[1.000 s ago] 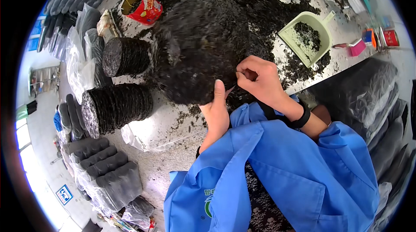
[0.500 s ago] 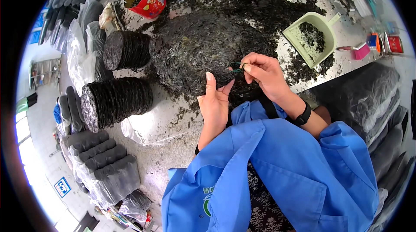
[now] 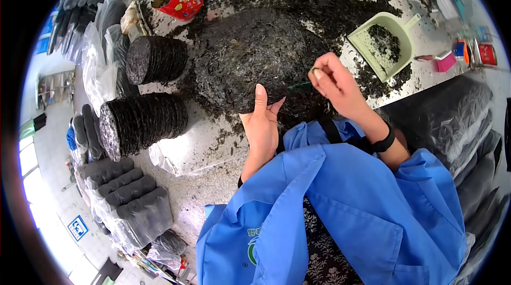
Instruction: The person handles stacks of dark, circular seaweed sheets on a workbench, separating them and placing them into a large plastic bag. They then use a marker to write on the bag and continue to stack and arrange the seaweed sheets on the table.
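A wide, dark round cake of what looks like dried seaweed [image 3: 239, 56] lies on the table in front of me. My left hand [image 3: 262, 125] grips its near edge, thumb on top and the other fingers partly hidden at the rim. To the right, my right hand [image 3: 338, 85] is closed in a pinch on a thin green string [image 3: 301, 84]. That string runs taut from the pinch to the cake's right near side, where its other end is lost in the dark strands.
Two stacks of dark round sheets, a smaller stack [image 3: 156, 60] and a larger stack [image 3: 143, 125], lie on their sides at left. A red bucket [image 3: 183, 2] stands behind them. At right are a pale green dustpan [image 3: 391, 23] with scraps and a pink brush [image 3: 445, 62]. Loose dark flakes cover the far table.
My right hand has moved right and slightly away from me, drawing the green string out longer from the cake. My left hand has stayed nearly in place at the edge.
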Demonstrator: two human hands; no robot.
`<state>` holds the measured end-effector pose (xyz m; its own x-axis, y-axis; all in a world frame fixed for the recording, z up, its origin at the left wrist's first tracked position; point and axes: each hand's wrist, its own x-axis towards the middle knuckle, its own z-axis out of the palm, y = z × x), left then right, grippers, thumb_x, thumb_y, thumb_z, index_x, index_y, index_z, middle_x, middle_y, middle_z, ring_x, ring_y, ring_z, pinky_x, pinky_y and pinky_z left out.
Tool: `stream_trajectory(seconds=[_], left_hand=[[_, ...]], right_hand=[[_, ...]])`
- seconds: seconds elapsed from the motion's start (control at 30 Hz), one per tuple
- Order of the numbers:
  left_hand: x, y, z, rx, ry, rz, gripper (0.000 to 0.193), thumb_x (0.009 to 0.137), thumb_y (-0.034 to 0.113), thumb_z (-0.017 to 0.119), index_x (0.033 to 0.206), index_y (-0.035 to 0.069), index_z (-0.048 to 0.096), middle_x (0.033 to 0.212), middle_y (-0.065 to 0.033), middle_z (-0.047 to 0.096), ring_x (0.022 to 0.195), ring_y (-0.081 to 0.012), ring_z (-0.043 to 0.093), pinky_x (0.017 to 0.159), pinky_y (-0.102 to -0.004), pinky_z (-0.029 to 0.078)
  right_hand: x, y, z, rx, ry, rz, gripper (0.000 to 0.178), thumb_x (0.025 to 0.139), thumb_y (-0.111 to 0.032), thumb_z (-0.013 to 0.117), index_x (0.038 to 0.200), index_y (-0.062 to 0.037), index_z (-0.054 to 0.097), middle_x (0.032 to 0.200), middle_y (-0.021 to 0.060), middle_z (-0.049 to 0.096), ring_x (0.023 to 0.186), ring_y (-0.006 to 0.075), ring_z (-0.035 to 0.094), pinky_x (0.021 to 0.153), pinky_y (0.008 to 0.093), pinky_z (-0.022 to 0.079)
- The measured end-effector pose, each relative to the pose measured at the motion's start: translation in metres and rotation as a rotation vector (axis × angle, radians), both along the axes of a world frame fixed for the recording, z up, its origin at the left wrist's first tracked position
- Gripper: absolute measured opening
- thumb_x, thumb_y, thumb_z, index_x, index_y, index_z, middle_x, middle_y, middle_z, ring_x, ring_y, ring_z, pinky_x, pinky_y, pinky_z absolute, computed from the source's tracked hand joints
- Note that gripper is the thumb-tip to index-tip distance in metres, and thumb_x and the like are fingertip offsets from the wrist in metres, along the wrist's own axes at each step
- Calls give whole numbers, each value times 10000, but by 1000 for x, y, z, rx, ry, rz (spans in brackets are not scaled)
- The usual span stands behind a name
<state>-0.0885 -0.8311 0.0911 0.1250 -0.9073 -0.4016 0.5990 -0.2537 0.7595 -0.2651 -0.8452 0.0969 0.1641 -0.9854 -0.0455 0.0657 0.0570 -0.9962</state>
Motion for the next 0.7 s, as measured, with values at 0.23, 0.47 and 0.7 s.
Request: stream_trajectory(seconds=[0.23,0.47,0.7], left_hand=[[-2,2,-1,-6,83,-15,298,945,159,535,1229,103,460,1176,-97,553,1027,-210,587,844,-382,535],[-2,6,1,-59,15,-48,300,944,161,539,1227,89,470,1158,-89,560,1028,-203,583,844,-373,534],[0,14,-7,-163,-292,-13,313,936,145,555,1221,38,484,1160,-94,558,1026,-186,569,844,-342,513]], right_hand=[[14,7,16,-111,257,52,153,860,-64,596,986,-35,514,714,37,487,623,73,464,536,248,400],[22,5,-3,-378,448,30,239,825,-128,654,1024,-32,562,863,144,596,655,318,604,566,388,478],[15,6,6,-446,735,29,309,788,-179,709,1044,-81,568,645,65,585,532,242,586,474,316,451]])
